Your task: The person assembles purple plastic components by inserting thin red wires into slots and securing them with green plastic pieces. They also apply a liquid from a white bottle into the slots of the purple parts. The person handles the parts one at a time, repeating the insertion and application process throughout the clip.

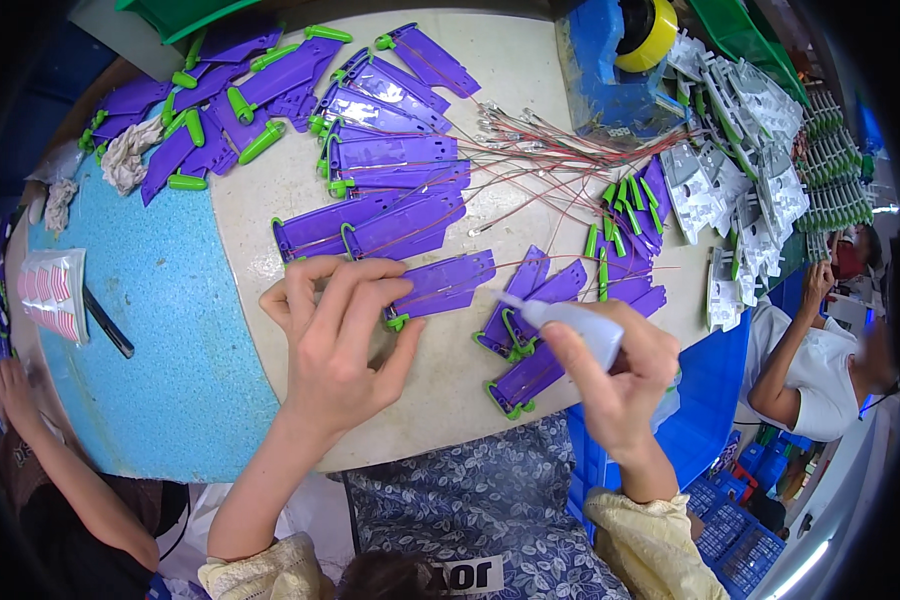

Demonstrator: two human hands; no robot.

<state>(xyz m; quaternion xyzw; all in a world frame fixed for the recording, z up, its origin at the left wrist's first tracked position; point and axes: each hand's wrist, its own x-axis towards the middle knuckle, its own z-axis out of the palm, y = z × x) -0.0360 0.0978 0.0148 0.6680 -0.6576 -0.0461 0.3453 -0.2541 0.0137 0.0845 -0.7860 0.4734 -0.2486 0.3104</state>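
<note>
Head view: round cream worktable (470, 400), matte, with a blue foam mat (160, 300) covering its left part; blue crates (710, 400) at the right edge, green bins at the far edge. Flat purple plastic plates with green clips lie in heaps, thin red wires (540, 150) fanned across them. Grey moulded parts (740, 130) stacked far right. Pack of pink-and-white striped labels (55, 295) on the mat's left edge. Left hand (335, 340) fingers curled, pressing on a purple plate (445, 285) at table centre. Right hand (615, 375) gripping a small white squeeze bottle (575, 325), nozzle pointing left, near a second plate (530, 375).
</note>
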